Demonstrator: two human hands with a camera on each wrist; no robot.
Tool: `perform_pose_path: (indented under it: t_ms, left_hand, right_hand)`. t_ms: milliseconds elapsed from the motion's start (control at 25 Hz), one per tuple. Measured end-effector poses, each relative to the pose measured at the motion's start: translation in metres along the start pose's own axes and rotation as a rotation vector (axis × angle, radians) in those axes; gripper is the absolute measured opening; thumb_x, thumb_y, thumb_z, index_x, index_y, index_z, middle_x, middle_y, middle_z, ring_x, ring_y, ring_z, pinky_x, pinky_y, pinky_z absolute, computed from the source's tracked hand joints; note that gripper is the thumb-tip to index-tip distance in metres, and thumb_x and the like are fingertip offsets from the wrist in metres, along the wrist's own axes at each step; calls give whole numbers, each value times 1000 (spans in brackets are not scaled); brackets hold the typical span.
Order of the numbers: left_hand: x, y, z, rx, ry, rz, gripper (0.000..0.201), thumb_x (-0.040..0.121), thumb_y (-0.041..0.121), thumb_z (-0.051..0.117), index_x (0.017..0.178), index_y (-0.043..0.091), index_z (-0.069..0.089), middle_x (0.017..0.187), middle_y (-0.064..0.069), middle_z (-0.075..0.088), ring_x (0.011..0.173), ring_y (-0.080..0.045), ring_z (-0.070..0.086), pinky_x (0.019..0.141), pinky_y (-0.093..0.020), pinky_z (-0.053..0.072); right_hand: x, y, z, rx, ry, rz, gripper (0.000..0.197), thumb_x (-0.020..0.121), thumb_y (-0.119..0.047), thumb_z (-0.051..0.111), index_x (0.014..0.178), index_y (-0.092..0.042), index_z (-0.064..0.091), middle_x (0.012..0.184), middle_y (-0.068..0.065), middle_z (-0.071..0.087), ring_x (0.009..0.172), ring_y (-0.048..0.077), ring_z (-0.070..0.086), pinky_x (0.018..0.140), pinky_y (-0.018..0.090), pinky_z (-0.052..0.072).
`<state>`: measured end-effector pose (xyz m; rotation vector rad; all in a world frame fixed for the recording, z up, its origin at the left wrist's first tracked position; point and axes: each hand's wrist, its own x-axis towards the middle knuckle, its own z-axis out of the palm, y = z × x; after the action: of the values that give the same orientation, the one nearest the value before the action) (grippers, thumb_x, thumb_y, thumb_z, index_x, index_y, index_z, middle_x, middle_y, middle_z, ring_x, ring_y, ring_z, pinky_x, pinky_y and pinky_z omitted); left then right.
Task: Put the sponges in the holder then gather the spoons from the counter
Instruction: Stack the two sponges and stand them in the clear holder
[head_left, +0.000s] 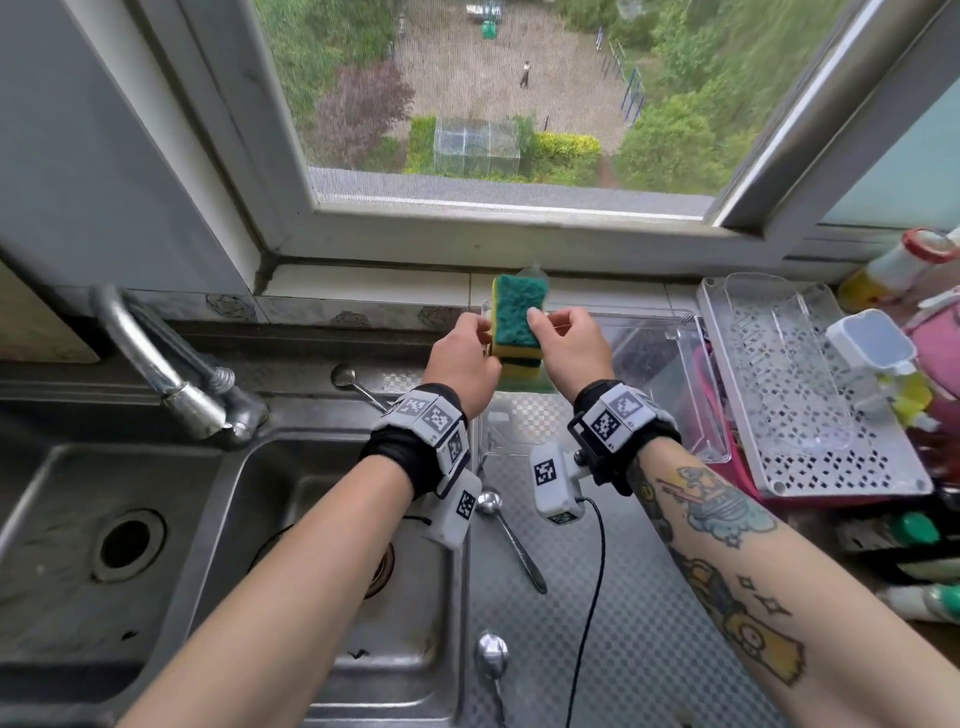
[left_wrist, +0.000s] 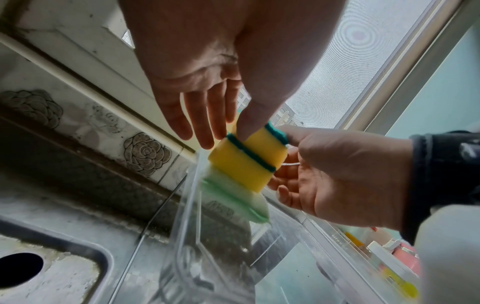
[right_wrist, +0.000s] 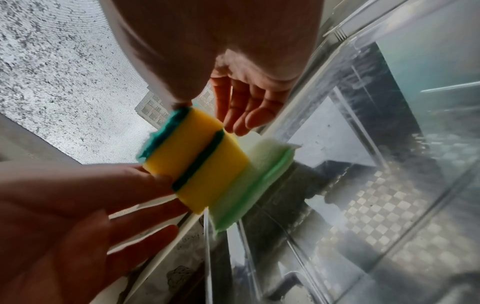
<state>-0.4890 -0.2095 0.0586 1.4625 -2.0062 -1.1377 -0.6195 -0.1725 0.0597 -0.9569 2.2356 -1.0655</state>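
Observation:
Two yellow sponges (head_left: 515, 319) with green scouring faces are stacked together and held upright between both hands. My left hand (head_left: 480, 332) pinches their left side, and my right hand (head_left: 540, 325) pinches the right side with its thumb on the green face. The sponges (left_wrist: 246, 162) hang just over the left end of the clear plastic holder (head_left: 670, 364), whose wall (right_wrist: 363, 185) mirrors them. Three spoons lie on the steel counter: one (head_left: 353, 384) behind my left wrist, one (head_left: 511, 535) below the wrists, and one (head_left: 493, 665) near the front edge.
A steel sink (head_left: 130, 545) with a tap (head_left: 156, 364) lies to the left. A white perforated tray (head_left: 810, 395), bottles and containers (head_left: 893, 270) crowd the right. The window sill (head_left: 415, 280) runs behind the holder. A black cable (head_left: 592, 597) hangs from my right wrist.

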Motion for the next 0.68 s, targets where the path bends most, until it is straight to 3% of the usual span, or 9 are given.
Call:
perform_pose_path:
  t_ms: [120,280,440,600,680]
  left_hand:
    - [-5,-7,-2,-12,29,-20,37,84,12,62,120,12,54,110,-6,68,101,-25,64,93,-34,50]
    - [-19,-13,-8,-41,41,-60,41,84,17,62,123,11,53,114,-6,65,102,-22,62,89,-28,46]
    - [-35,-25,-13,-42,40,-67,39,86,15,58,125,11,52,116,-5,63,99,-19,59,84,-24,41]
    - [-52,-55,-15,-43,55,-102,36,85,15,58,121,13,54,115,-6,64,103,-23,62,87,-29,47]
    - [-55,-75,-16,-12,36,-154,34,84,15,58,118,13,56,114,-7,65,104,-26,62,92,-34,49]
  right_hand:
    - [-5,5,-3,55,19,29,42,91,-54,47,100,-15,58,94,-2,62,89,17,58,81,31,46]
    - [-18,8,-7,66,13,56,41,94,-51,44,102,-13,57,96,0,61,89,17,57,75,28,41]
    - [-38,6,-8,92,43,47,36,95,-45,45,105,-12,57,92,-3,59,79,11,53,58,18,36]
    - [-75,14,-14,201,149,8,20,95,-34,50,96,-14,56,84,-4,56,74,9,51,58,15,36]
    - [-102,30,-11,186,122,16,18,94,-31,51,90,-15,57,79,-4,57,70,8,51,57,17,36]
